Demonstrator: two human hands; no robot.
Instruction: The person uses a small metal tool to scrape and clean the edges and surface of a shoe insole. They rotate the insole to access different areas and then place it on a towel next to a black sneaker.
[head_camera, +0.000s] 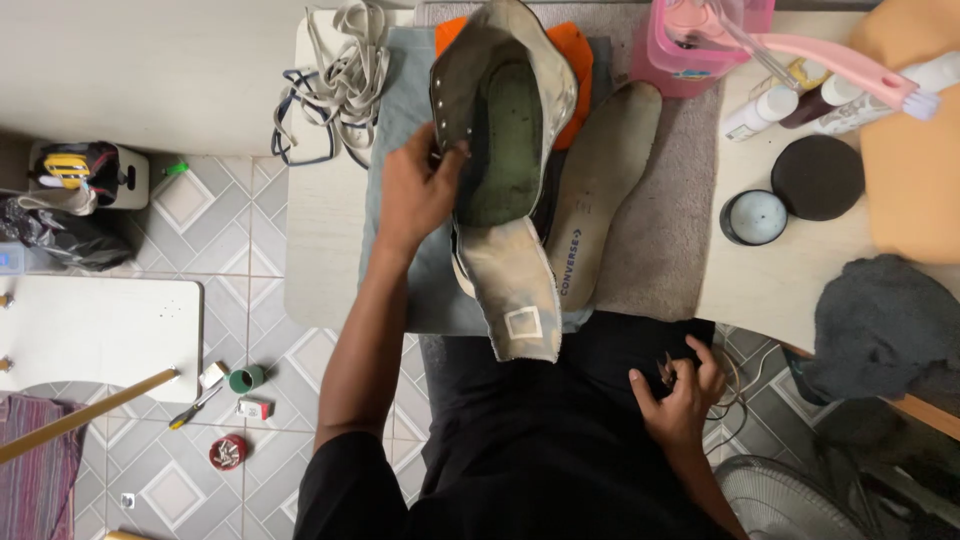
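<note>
High-top sneaker (505, 150) sat mid-table, our left hand (420, 190) gripping its eyelet edge; laces (345, 80) and insole (600, 180) already out, right hand (680, 385) pinching something small.

Crowded middle and right, open left strip

The shoe (505, 150) and loose insole (600, 190) filled the middle of the desk (320, 250), with the left hand (420, 190) at the shoe's left side. Laces (340, 80) blocked the far left corner; a pink tub (700, 40), bottles (800, 100), brush (850, 65), open tin (755, 217), black lid (818, 177) and dark cloth (880, 320) crowded the right. The near left edge lay bare.
</note>
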